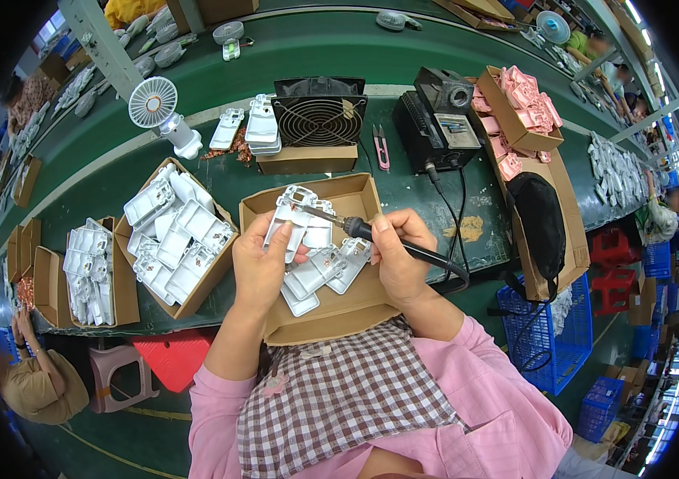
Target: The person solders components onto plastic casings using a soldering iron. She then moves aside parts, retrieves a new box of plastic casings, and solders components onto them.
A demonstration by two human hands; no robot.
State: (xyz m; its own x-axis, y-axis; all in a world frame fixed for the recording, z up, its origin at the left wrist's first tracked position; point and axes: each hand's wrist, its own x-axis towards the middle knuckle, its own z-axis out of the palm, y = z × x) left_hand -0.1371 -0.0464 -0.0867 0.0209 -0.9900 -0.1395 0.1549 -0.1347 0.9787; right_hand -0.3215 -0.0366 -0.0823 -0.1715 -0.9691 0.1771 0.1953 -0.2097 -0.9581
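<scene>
My left hand (262, 259) is closed on a white plastic housing (287, 229), tilted above a shallow cardboard box (331, 318). In my right hand (400, 257) is a soldering iron (362, 229) with a black handle, its metal tip pointing left at the upper end of the housing. Whether the tip touches it I cannot tell. Several more white housings (317, 273) lie loose in the box below my hands. The iron's black cable runs off past the right of my hand toward the black soldering station (435, 128).
Boxes of white housings (176, 231) stand at left. Behind the work box are a black fan (319, 120), stacked housings (262, 126), a white handheld fan (153, 108) and pink-handled snips (381, 150). At right are a box of pink parts (523, 108), a black bag (536, 223) and a blue basket (547, 335).
</scene>
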